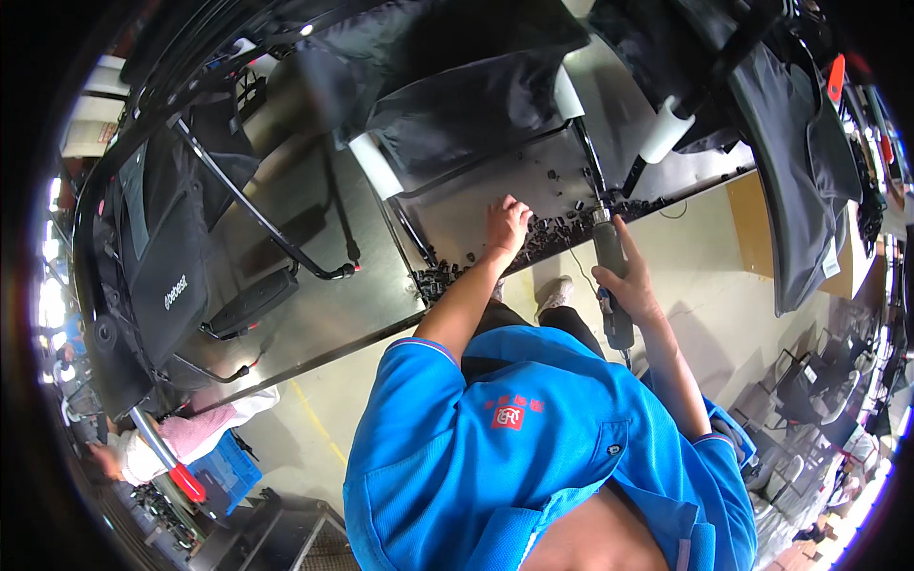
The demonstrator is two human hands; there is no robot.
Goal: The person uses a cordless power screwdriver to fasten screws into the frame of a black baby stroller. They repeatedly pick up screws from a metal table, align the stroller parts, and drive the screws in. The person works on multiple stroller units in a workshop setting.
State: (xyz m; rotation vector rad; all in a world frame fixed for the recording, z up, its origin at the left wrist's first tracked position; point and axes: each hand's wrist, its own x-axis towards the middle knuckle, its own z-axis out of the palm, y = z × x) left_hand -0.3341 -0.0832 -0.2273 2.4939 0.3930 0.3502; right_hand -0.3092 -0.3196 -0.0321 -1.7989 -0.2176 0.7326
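The powered screwdriver [610,285] stood tip-down at the bench's [314,314] near edge, the right hand's [633,281] fingers wrapped around its grip. The left hand [505,226], fingers spread, rested on small black parts [547,233] heaped along that edge.

- A grey steel workbench [314,285] ran across the middle of the frame.
- Pale concrete floor [733,314] showed at right, with a yellow line [319,423] at lower left.
- A blue crate [224,471] sat at lower left.
- Bright light glared along the left rim.
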